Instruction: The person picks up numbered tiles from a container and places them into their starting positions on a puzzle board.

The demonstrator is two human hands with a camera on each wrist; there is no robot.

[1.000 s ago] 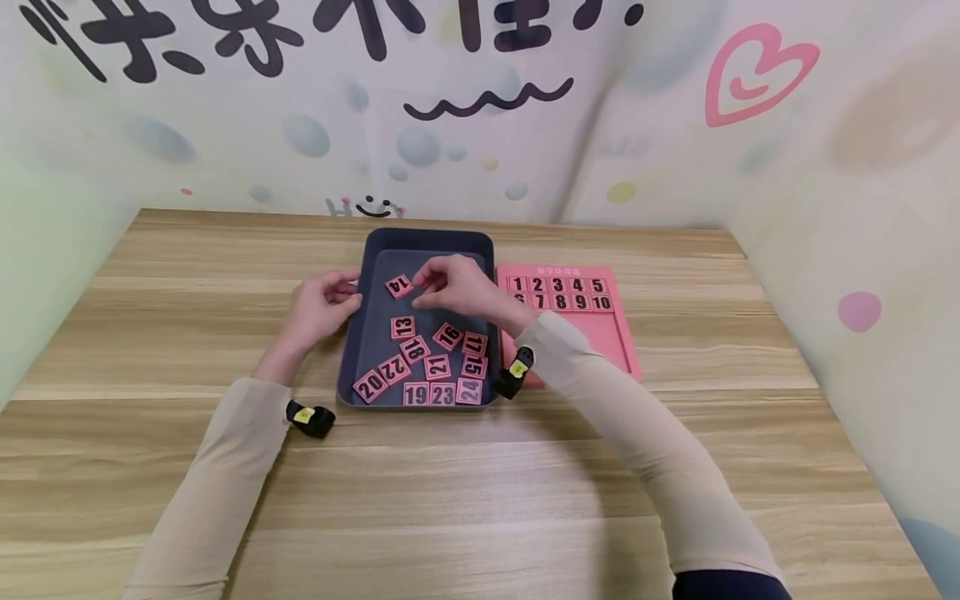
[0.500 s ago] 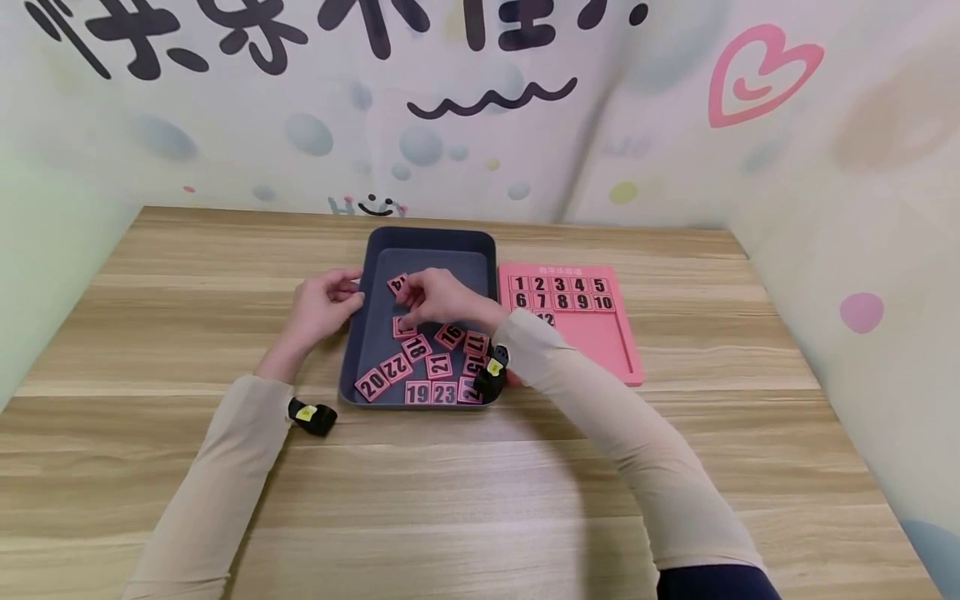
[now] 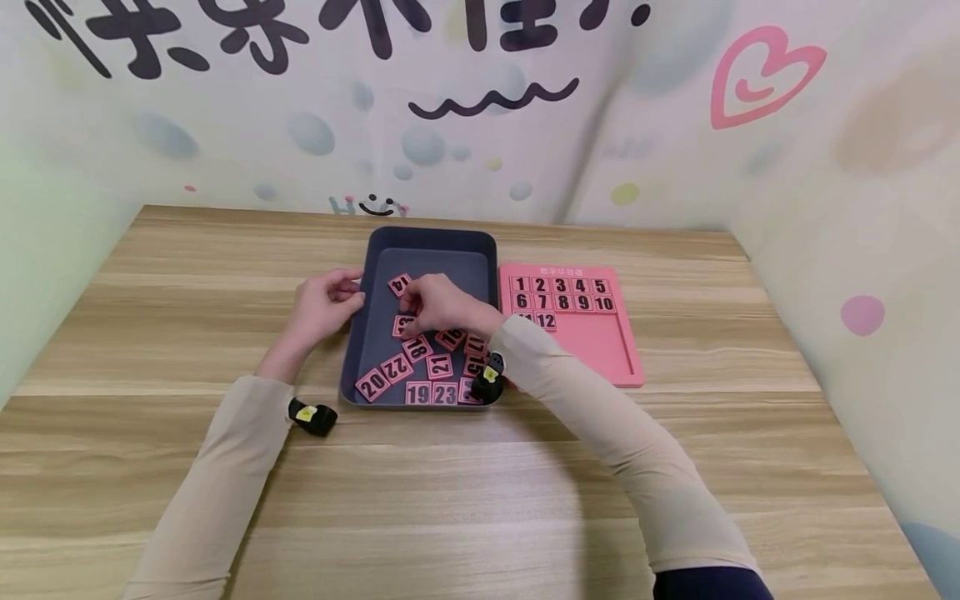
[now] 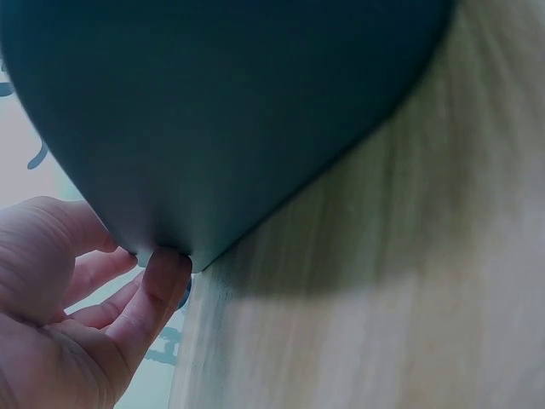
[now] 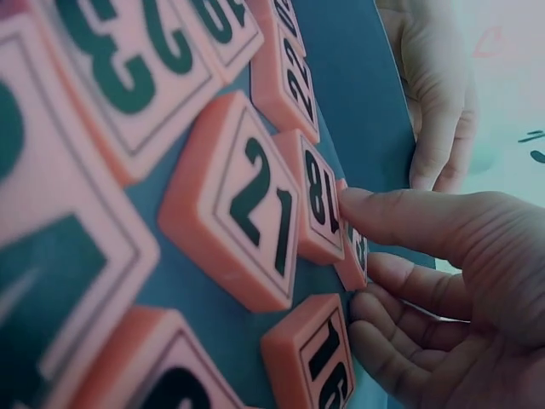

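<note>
A dark blue tray (image 3: pixel 442 260) lies on the table with pink number tiles scattered in it. My left hand (image 3: pixel 322 307) pinches the tray's left wall between thumb and fingers, as the left wrist view also shows. Inside the tray, my right hand (image 3: pixel 448 305) has thumb and index finger at opposite edges of tile 13 (image 3: pixel 400 326), pinching it; the fingers partly cover it. Tile 14 (image 3: pixel 398 285) lies just beyond the fingertips. In the right wrist view, tile 18 (image 5: pixel 317 198) sits beside the thumb and tile 16 (image 5: pixel 319 358) below the curled fingers.
Right of the tray is a pink puzzle board (image 3: pixel 596 346) with tiles 1 to 10 in two rows and tile 12 (image 3: pixel 546 322) below; the right sleeve partly covers its left side. Tiles 20 (image 3: pixel 372 384) and 19 (image 3: pixel 417 393) lie at the tray's near end. A printed wall stands behind.
My right hand has moved left and toward me within the tray, from beside tile 14 to tile 13, its fingers closing on it. The left hand stays on the tray wall.
</note>
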